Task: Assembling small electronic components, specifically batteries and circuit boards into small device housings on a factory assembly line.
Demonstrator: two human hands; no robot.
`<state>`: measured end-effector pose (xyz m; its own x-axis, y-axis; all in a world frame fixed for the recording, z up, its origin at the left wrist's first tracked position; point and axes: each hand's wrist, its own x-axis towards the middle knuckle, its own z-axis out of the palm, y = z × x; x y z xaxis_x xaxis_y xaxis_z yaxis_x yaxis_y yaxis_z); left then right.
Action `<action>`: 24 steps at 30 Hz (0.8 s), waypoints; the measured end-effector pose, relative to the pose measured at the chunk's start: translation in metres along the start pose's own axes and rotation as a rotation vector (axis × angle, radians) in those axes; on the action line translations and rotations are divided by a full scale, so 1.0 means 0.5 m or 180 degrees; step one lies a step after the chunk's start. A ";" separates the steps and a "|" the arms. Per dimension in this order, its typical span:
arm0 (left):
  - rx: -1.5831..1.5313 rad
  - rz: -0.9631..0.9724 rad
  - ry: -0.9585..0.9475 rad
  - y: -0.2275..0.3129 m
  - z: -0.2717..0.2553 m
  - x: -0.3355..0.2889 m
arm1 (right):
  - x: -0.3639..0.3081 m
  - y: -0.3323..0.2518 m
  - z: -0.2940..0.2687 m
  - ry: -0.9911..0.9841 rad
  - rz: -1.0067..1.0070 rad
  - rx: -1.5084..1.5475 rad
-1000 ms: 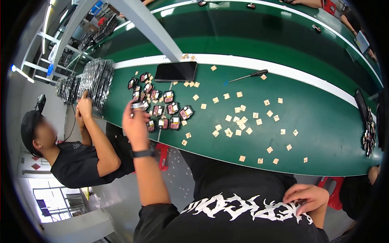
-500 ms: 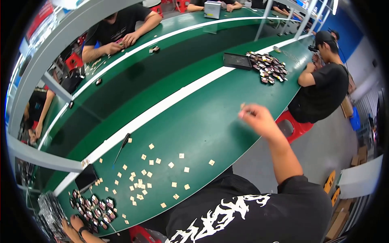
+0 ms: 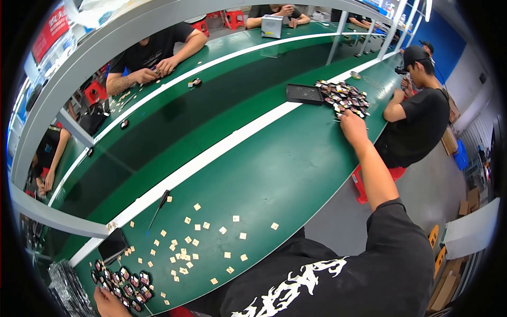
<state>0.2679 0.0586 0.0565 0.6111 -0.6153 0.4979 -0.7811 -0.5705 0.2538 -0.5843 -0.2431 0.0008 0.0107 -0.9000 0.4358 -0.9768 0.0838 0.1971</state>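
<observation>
My right arm stretches far across the green table. My right hand (image 3: 354, 127) is at the near edge of a heap of small black parts with white and pinkish faces (image 3: 340, 95), its fingers pressed together; what they hold is too small to make out. My left hand (image 3: 110, 305) is low at the left, fingers curled at the edge of a second group of similar black parts (image 3: 127, 288). Whatever sits between those fingers is hidden. Many small cream square pieces (image 3: 185, 257) lie scattered on the table between the two groups.
A black screwdriver (image 3: 158, 208) lies beyond the squares. A dark flat box (image 3: 113, 246) and stacked silvery trays (image 3: 68, 285) stand at left. A black tray (image 3: 304, 94) adjoins the far heap. Grey frame posts (image 3: 79, 129) rise at left. Another person (image 3: 417, 116) sits at right.
My right hand has moved away from me, from over the open table to the far heap. My left hand has shifted slightly right, against the near group. The view has tilted a little.
</observation>
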 end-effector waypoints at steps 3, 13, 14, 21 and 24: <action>-0.0686 0.0134 -0.0302 0.119 -0.007 -0.080 | -0.032 -0.035 -0.032 -0.0021 -0.0132 0.0021; -0.5335 -0.1122 -0.4544 0.556 0.079 -0.295 | -0.176 -0.514 -0.272 0.0392 -0.2108 0.2721; -0.5638 -0.1440 -0.4680 0.571 0.084 -0.292 | -0.188 -0.558 -0.290 0.0492 -0.2327 0.2747; -0.6066 -0.2005 -0.3984 0.554 0.099 -0.286 | -0.222 -0.649 -0.347 -0.0513 -0.2139 0.3735; -0.5682 -0.1821 -0.3715 0.533 0.101 -0.296 | -0.224 -0.636 -0.362 -0.1381 -0.1642 0.3782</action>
<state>-0.0244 -0.0299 0.0084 0.0007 -0.9581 -0.2865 0.6054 -0.2276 0.7626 -0.2360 -0.0915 0.0481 0.5742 -0.7960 0.1916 -0.4782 -0.5160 -0.7107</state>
